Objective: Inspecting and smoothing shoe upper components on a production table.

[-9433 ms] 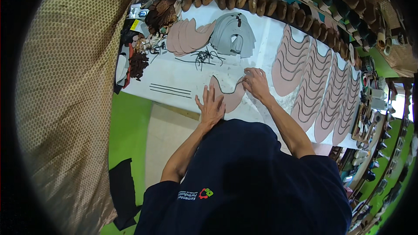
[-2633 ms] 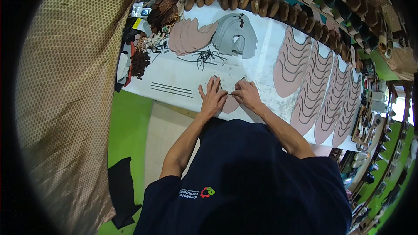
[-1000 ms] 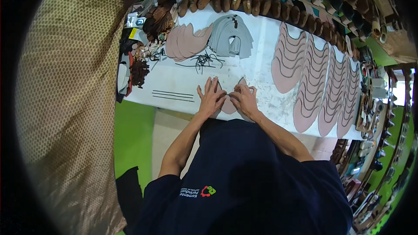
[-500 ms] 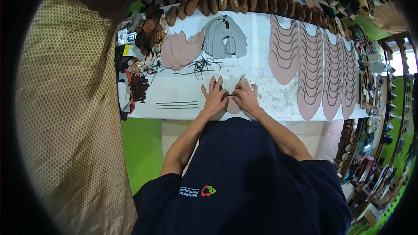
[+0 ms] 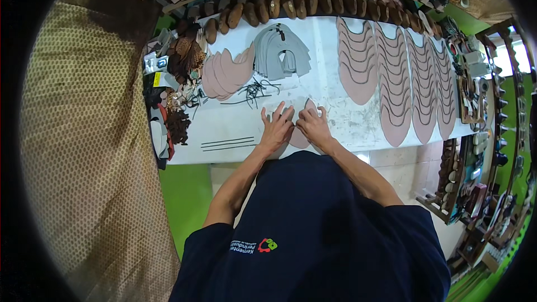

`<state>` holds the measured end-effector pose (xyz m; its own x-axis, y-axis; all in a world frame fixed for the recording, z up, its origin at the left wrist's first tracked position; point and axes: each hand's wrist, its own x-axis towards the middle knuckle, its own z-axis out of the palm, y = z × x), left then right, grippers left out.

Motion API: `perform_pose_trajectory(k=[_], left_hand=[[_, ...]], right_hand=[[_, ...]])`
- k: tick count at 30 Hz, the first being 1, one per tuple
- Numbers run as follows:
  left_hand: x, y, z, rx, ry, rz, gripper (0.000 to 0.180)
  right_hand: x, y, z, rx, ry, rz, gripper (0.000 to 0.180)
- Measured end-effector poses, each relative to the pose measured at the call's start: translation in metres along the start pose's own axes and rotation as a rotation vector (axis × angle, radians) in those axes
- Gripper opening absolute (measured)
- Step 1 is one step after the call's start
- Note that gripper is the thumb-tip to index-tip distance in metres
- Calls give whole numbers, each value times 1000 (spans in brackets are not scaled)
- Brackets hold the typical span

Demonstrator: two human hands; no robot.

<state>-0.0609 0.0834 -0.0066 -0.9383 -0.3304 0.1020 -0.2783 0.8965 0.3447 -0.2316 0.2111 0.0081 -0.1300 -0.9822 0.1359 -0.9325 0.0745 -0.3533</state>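
A pink curved leather piece, like a shoe upper, lies at the table's near edge, directly in front of me. My left hand presses its thumb and forefinger at the piece's inner edge, its other fingers raised and apart. From the other side my right hand pinches that edge with bent fingers. The hands nearly meet and hide much of the piece; a pink tip shows beyond the right hand. Left of them, several thin dark strips lie side by side.
Pink pieces with dark curved edging overlap in columns at right. Further back are plain pink pieces, grey curved pieces and tangled dark strips. Brown shoe lasts line the far edge. Shelves stand at right.
The whole view has shifted and tilted slightly. My fingers have moved a little along the piece's edge, and the short dark strip that showed between the hands is now mostly hidden.
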Motion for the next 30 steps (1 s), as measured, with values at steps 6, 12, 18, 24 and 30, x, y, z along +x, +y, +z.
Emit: perform_pose_trajectory(k=[6, 12, 18, 24, 30], left_hand=[[-12, -3, -3, -49, 26, -2, 19], [-12, -4, -4, -95, 3, -120, 22], [-11, -11, -5, -136, -15, -93, 21], [-11, -19, -4, -163, -7, -71, 18], [-7, -20, -7, -217, -47, -73, 17]], right_hand=[[-15, -6, 0, 9, -18, 18, 16], [-22, -11, 2, 21, -38, 129, 25], [-24, -14, 2, -7, -50, 160, 26], [-18, -23, 1, -174, -68, 102, 28], [-15, -34, -3, 110, 84, 274, 22]])
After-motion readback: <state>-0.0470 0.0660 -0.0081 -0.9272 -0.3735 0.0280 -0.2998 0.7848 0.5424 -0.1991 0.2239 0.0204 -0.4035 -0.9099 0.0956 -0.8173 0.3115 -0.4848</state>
